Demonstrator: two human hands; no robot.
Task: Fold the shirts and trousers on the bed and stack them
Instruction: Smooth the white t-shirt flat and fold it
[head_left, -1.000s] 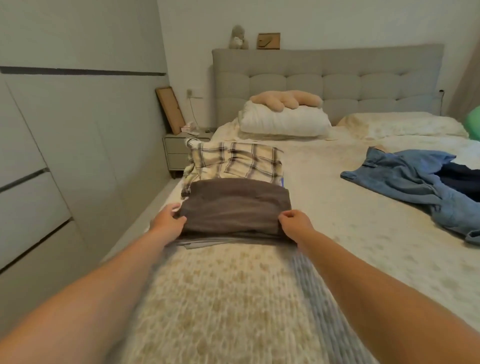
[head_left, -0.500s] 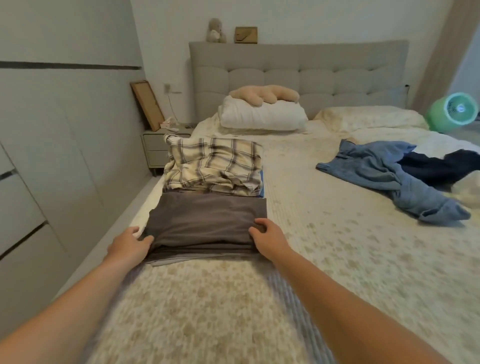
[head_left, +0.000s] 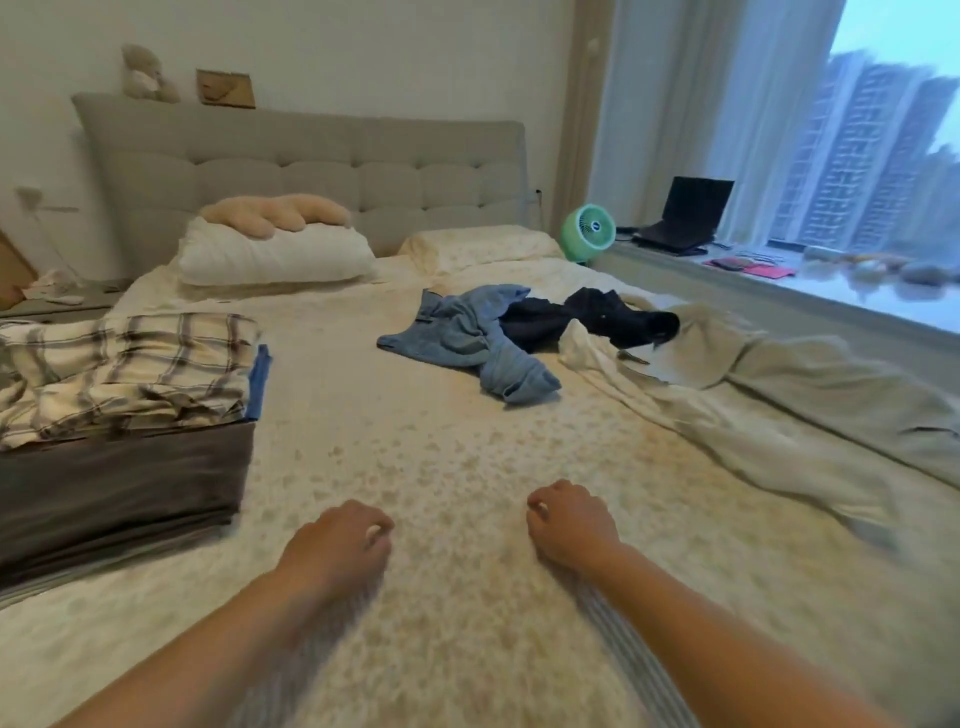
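Bed (head_left: 467, 467): lying broad, offering open room mid-mattress for folding. Folded stack (head_left: 119, 405): sitting at the left edge. Blue trousers (head_left: 467, 343), dark garment (head_left: 592, 317): lying crumpled mid-bed, likely soft and light; waistband suiting a grip. Left hand (head_left: 337, 540), right hand (head_left: 566, 525): hovering, fingers loosely curled, holding nothing.
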